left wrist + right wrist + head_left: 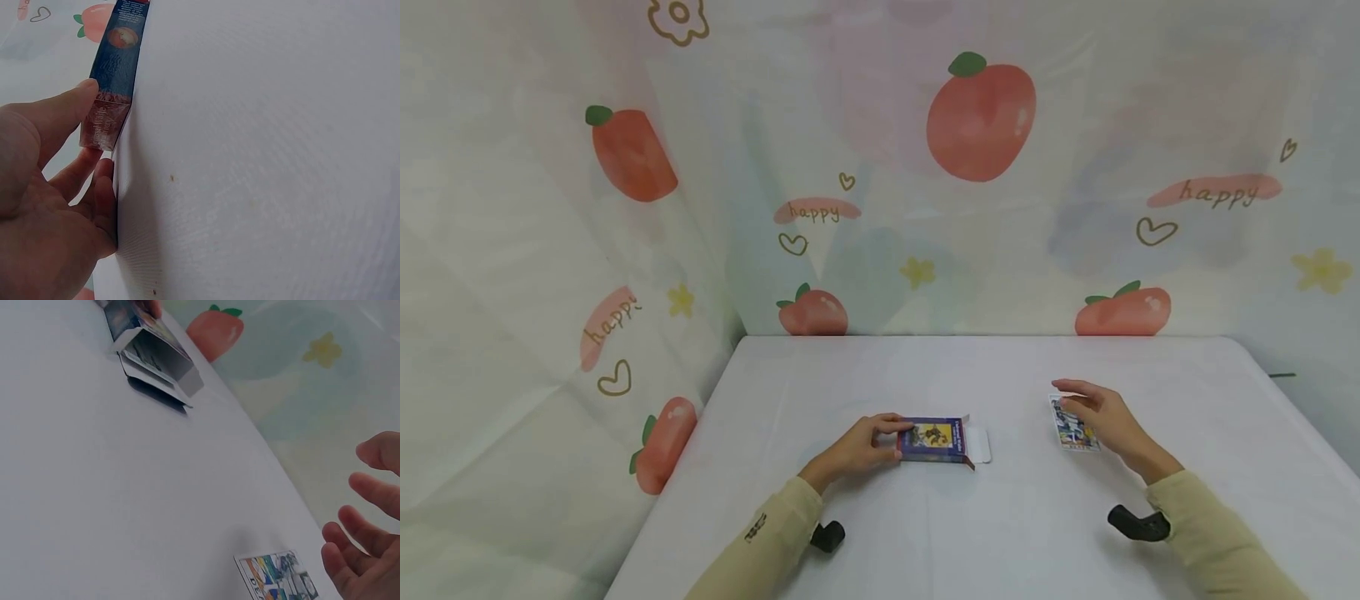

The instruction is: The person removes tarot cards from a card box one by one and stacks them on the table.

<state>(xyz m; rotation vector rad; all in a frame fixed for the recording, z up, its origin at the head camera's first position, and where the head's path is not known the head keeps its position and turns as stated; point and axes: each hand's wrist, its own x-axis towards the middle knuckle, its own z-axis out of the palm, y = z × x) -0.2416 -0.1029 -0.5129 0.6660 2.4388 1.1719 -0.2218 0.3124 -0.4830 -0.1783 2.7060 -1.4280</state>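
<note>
A blue card box (931,440) with a yellow picture lies flat on the white table. My left hand (861,446) grips its left end; the left wrist view has the thumb on the box's edge (119,59) and fingers by its end. The box's right end is unfolded, its white flap (979,445) sticking out. Through that opening, the right wrist view gives a look into the box (156,356). A colourful printed card (1075,427) lies on the table to the right. Over it hovers my right hand (1105,421), fingers spread and loosely bent, apart from the card (278,576).
The white tablecloth (925,533) runs back to a fabric backdrop (880,275) printed with fruit, hearts and "happy". Another such sheet (512,333) hangs along the left side. Black curved pieces (1138,525) show at both wrists.
</note>
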